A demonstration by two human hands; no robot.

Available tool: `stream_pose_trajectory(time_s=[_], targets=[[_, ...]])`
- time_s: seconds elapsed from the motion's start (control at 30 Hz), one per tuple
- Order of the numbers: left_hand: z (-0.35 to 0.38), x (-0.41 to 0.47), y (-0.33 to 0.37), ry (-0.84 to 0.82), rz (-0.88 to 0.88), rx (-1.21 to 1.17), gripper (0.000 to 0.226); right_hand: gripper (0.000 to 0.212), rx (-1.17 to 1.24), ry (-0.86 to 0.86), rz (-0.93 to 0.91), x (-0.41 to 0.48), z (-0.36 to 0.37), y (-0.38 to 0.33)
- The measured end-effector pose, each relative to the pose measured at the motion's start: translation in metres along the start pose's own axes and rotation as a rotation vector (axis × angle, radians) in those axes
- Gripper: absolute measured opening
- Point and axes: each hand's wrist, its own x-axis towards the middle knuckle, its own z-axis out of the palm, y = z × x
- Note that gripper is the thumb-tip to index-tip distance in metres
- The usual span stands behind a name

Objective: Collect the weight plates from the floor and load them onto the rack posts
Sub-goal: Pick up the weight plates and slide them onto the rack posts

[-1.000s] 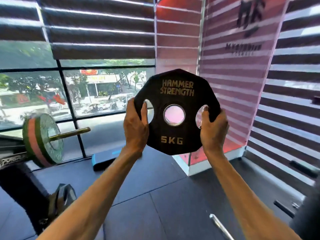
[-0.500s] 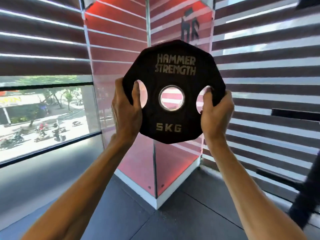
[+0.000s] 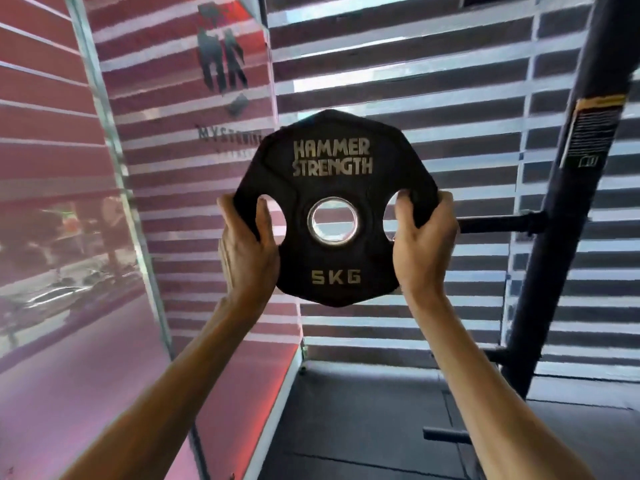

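Striped blinds (image 3: 450, 98) fill the background behind a black weight plate (image 3: 332, 265) held upright in mid-air. Left hand (image 3: 247, 251) and right hand (image 3: 424, 244) each grip a side cutout; fingers hidden behind. Rack upright (image 3: 571, 202) stands right, its post (image 3: 498, 224) partly covered by the plate.

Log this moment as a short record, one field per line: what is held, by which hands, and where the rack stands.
held: black weight plate, marked HAMMER STRENGTH and 5KG, upright, face to the camera
left hand: left hand grips the plate's left edge at the grip hole
right hand: right hand grips the right edge at the grip hole
rack: black upright, right of the plate
nearest post: bare post beside the right hand; plate not yet on it
lower post: bare lower post
behind: striped blinds
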Motion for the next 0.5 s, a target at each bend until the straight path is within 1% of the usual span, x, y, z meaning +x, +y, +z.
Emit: stream_pose_trajectory(time_s=[0.07,0.17,0.23,0.37,0.5], targets=[[0.044,0.012,-0.033,-0.042,-0.019,-0.061,0.027,0.055,-0.046,0.02,-0.018,0.02,0.015,0.031],[0.109,0.03,-0.072,-0.097,-0.049,-0.158,0.025,0.034,-0.117,0.056,-0.037,0.053,0.034,0.07],[0.148,0.037,-0.09,-0.146,-0.067,-0.207,0.026,0.026,-0.192,0.095,-0.042,0.071,0.043,0.095],[0.214,0.035,-0.121,-0.262,-0.123,-0.335,0.013,0.027,-0.331,0.149,-0.023,0.093,0.048,0.148],[0.286,0.02,-0.149,-0.351,-0.165,-0.465,0.014,0.02,-0.472,0.233,-0.031,0.112,0.046,0.184]])
